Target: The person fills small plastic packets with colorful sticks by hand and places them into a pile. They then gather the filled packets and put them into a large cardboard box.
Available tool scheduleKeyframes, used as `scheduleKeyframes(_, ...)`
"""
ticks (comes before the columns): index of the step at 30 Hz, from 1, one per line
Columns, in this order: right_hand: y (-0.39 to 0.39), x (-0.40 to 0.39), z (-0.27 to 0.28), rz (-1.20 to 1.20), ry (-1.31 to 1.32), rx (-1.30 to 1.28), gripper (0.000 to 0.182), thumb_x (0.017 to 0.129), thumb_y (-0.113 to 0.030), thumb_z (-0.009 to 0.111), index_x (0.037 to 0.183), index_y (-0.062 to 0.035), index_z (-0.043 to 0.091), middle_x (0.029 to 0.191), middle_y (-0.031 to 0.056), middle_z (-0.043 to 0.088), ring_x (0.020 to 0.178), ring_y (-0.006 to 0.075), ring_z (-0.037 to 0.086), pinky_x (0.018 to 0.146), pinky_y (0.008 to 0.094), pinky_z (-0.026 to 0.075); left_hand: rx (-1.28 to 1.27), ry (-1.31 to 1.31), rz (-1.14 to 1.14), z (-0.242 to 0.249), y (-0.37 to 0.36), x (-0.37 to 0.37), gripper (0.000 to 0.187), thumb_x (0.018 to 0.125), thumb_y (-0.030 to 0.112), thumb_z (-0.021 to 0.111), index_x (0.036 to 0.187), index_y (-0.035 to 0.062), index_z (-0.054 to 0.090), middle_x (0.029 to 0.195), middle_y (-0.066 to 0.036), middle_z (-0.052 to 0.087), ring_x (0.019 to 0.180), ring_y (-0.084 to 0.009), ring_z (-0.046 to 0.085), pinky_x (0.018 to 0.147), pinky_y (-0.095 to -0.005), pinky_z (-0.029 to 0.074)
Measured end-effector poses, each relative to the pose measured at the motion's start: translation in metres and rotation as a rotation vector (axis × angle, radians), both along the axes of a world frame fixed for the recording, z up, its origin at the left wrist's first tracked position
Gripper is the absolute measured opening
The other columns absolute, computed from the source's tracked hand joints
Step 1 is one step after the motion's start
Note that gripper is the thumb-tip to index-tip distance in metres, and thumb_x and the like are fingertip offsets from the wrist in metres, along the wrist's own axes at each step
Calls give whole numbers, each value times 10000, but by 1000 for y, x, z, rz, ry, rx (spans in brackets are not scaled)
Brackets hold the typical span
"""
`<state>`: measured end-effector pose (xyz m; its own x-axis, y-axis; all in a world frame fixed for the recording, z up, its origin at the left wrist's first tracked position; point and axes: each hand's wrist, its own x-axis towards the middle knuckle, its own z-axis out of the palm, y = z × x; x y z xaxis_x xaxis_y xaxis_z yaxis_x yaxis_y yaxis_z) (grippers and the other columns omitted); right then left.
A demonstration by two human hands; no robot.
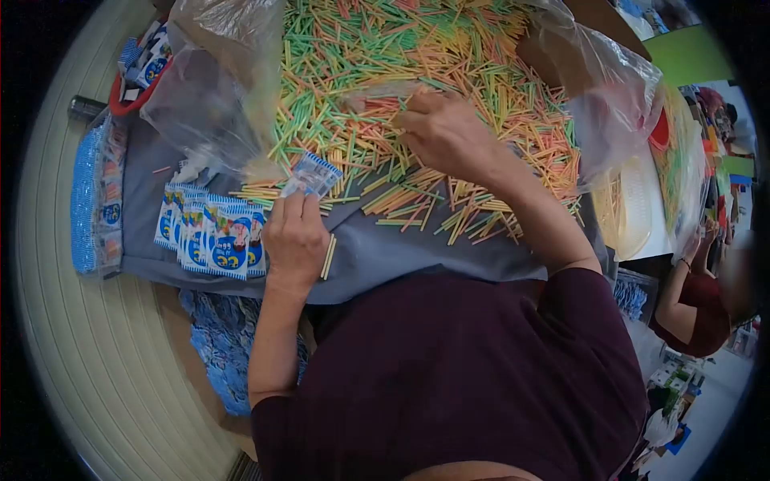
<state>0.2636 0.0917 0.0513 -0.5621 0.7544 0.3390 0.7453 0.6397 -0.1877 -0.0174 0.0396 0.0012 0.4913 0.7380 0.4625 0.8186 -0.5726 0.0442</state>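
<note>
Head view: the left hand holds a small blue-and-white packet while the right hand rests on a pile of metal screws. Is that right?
Not quite. In the head view the right hand rests on a pile of thin coloured sticks, green, yellow and orange, not metal screws. The rest stands: the left hand holds a small blue-and-white packet.

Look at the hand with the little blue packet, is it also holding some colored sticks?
No, the left hand pinches only the small blue packet, while the right hand rests on the pile of colored sticks.
</note>
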Motion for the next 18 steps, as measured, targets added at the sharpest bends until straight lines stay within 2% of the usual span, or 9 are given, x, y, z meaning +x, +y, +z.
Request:
scheduleKeyframes(5,23,69,0,-348,104,115,99,853,-143,666,900,-70,714,896,132,687,824,340,672,719,464,534,79,-112,-52,-5,-5,0,138,747,18,655,885,27,666,809,-77,585,720,-272,599,608,-366,509)
scheduleKeyframes(6,27,82,-2,-349,106,120,99,853,-143,666,900,-70,714,896,132,687,824,340,672,719,464,534,84,-111,-53,-2,-8,5,138,747,18,655,885,27,666,809,-77,585,720,-272,599,608,-366,509)
scheduleKeyframes(8,34,108,-7,-513,-8,214,174,861,-174,679,987,-62,719,933,148,702,885,357,668,749,477,536,39,-88,58,6,-14,16,70,793,22,666,859,44,672,785,-68,583,744,-267,606,600,-369,503)
scheduleKeyframes(9,36,119,-7,-512,-5,211,174,861,-174,679,987,-62,719,933,148,702,885,357,668,749,477,536,38,-84,60,7,-15,18,70,793,22,666,859,44,672,785,-68,583,744,-267,606,600,-369,503)
scheduleKeyframes(11,35,137,-8,-665,-110,153,256,879,-242,698,1064,-66,713,913,170,694,891,379,660,802,458,524,-38,-71,124,8,-16,19,51,815,26,671,859,47,687,749,-75,565,754,-276,606,612,-387,496)
scheduleKeyframes(12,34,148,-8,-666,-109,142,256,879,-242,698,1064,-66,713,913,170,694,891,379,660,802,458,524,-47,-66,123,9,-15,17,51,815,26,671,859,47,687,749,-75,565,754,-276,606,612,-387,496)
scheduleKeyframes(14,31,165,-4,-751,-205,203,332,897,-319,679,1112,-67,700,925,189,700,917,376,664,814,460,522,-85,-295,40,9,-9,11,71,781,17,691,847,44,684,762,-83,575,769,-287,606,639,-398,500)
scheduleKeyframes(15,25,166,1,-756,-206,196,332,897,-319,679,1112,-67,700,925,189,700,917,376,664,814,460,522,-92,-292,36,7,-7,9,71,781,17,691,847,44,684,762,-83,575,769,-287,606,639,-398,500)
scheduleKeyframes(18,-10,163,8,-826,-77,103,358,889,-359,672,1073,-52,683,1028,194,697,984,383,642,843,484,499,-50,-379,13,2,-5,6,88,752,13,706,832,41,685,783,-89,595,784,-296,608,659,-404,498)
